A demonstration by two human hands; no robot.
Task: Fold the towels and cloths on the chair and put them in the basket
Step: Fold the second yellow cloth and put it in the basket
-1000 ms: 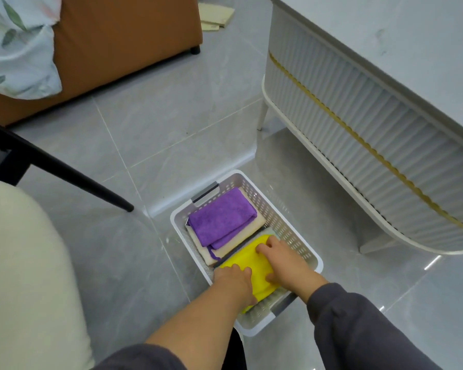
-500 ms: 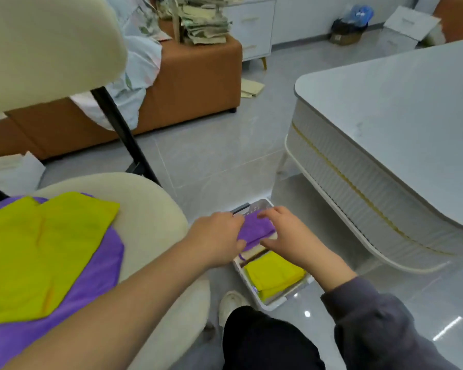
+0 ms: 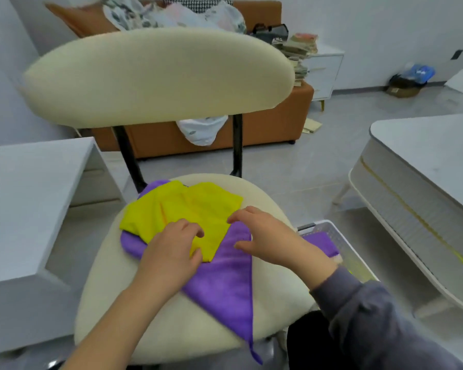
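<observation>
The yellow cloth (image 3: 182, 206) looked light and limp, best pinched at its corners. The left hand (image 3: 171, 252) curled over its near corner, grip unclear; the right hand (image 3: 265, 236) was spread and empty.

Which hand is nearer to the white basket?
The right. The right hand is above the right edge of the purple cloth, close to the basket; the left hand rests on the yellow cloth, farther left.

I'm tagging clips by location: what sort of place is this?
Probably a home living room: an orange sofa, a cream chair and a white low table on a tiled floor.
</observation>
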